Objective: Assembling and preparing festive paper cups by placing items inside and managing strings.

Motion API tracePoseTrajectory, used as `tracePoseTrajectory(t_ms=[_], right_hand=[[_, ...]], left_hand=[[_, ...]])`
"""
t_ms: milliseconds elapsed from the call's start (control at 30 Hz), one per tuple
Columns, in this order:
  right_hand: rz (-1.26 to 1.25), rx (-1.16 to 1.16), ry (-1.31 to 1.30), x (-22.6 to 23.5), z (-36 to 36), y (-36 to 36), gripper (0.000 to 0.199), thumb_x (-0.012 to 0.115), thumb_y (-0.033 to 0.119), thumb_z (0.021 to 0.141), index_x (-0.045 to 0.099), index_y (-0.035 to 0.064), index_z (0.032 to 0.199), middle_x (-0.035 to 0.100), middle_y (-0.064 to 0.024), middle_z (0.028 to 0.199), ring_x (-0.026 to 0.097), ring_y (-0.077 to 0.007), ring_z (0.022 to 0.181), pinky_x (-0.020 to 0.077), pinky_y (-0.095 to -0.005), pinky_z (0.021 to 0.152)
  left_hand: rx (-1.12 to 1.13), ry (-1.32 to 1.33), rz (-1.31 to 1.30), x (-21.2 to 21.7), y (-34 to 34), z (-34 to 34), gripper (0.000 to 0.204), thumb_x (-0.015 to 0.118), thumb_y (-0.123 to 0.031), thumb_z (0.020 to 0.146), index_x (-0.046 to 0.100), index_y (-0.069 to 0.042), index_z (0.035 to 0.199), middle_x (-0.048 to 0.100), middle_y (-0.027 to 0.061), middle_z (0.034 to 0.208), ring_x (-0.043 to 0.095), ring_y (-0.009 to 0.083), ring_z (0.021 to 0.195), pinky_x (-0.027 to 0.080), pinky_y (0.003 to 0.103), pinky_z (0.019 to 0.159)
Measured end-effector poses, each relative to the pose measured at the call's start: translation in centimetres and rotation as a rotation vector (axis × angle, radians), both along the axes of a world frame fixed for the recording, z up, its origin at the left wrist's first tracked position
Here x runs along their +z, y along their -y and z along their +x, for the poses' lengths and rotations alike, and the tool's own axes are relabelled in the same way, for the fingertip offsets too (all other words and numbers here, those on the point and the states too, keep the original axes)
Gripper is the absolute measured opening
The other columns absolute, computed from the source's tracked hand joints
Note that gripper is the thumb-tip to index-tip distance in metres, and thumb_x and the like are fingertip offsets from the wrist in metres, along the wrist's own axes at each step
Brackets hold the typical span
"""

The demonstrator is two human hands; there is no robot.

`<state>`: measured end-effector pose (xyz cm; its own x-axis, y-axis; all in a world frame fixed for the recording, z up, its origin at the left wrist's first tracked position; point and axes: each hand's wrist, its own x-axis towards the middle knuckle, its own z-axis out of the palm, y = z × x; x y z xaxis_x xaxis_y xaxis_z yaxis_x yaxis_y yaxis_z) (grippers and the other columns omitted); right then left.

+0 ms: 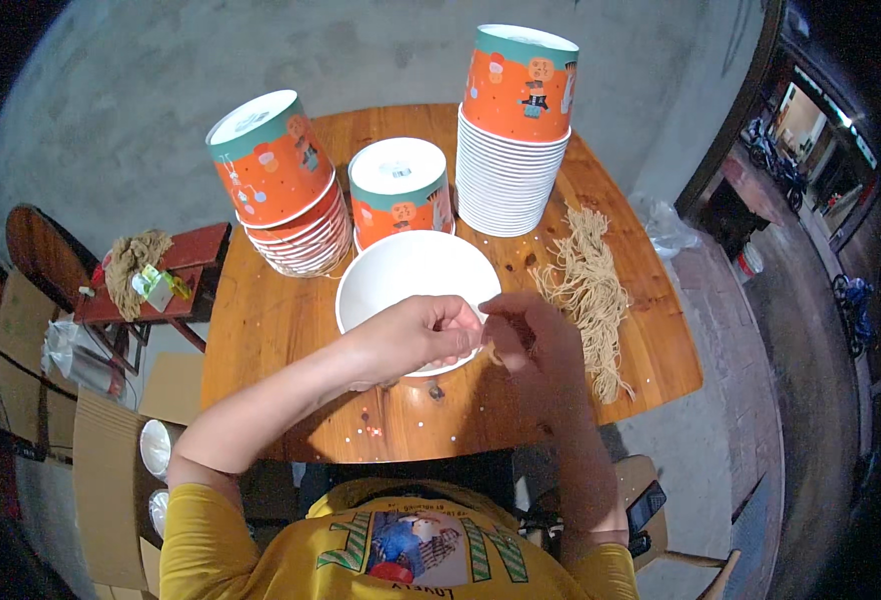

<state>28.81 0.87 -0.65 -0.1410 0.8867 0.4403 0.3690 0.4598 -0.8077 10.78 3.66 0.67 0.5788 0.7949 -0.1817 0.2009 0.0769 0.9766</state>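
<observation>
A white paper bucket (401, 275) stands in front of me with its open mouth and bare white inside facing up. Over its near right rim, my left hand (426, 335) is closed in a pinch. My right hand (536, 345), in deep shadow, has its fingertips drawn together close beside the left ones. Whatever lies between the fingers is too small or too hidden to make out. To the right of the right hand is a loose bundle of tan cords (591, 300), spread lengthwise on the wooden table (651, 345).
Behind the bucket stand upturned orange-and-green paper buckets: a left stack (276, 160), a short middle one (399, 190) and a tall right stack (516, 120). A red bench (186, 275) with more cords (136, 262) is at left, above cardboard boxes (106, 480). A phone (647, 506) lies at lower right.
</observation>
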Motion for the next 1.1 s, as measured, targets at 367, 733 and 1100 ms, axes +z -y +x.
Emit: tracePoseTrajectory(t_ms=[367, 733, 1100], right_hand=[[0.175, -0.138, 0.047, -2.3, 1.3, 0.9, 0.008, 0.064, 0.004, 0.08, 0.061, 0.0053, 0.088, 0.054, -0.0054, 0.074, 0.053, -0.0117, 0.063, 0.0425, -0.0247, 0.055], [0.109, -0.046, -0.081, -4.4, -1.1, 2.1, 0.009, 0.067, 0.001, 0.077, 0.061, 0.005, 0.083, 0.046, 0.0008, 0.066, 0.041, -0.0066, 0.056, 0.0353, -0.0218, 0.051], [0.122, -0.071, -0.052, -4.3, -1.1, 2.0, 0.007, 0.065, 0.003, 0.079, 0.06, 0.0052, 0.085, 0.046, 0.0012, 0.065, 0.041, -0.0061, 0.055, 0.0359, -0.0217, 0.052]], left_hand=[[-0.025, 0.006, -0.047, 0.1, -0.4, 0.4, 0.012, 0.062, -0.017, 0.089, 0.059, -0.005, 0.089, 0.055, -0.0049, 0.077, 0.047, 0.003, 0.067, 0.038, 0.018, 0.06], [-0.058, 0.025, -0.091, -0.2, -0.6, 0.1, 0.013, 0.057, -0.017, 0.092, 0.057, -0.004, 0.092, 0.064, 0.0008, 0.082, 0.052, 0.0031, 0.067, 0.039, 0.018, 0.059], [-0.098, 0.1, -0.144, -0.2, -0.7, -0.7, 0.011, 0.059, -0.009, 0.089, 0.056, -0.002, 0.098, 0.062, 0.0026, 0.09, 0.057, 0.0074, 0.077, 0.045, 0.021, 0.067]])
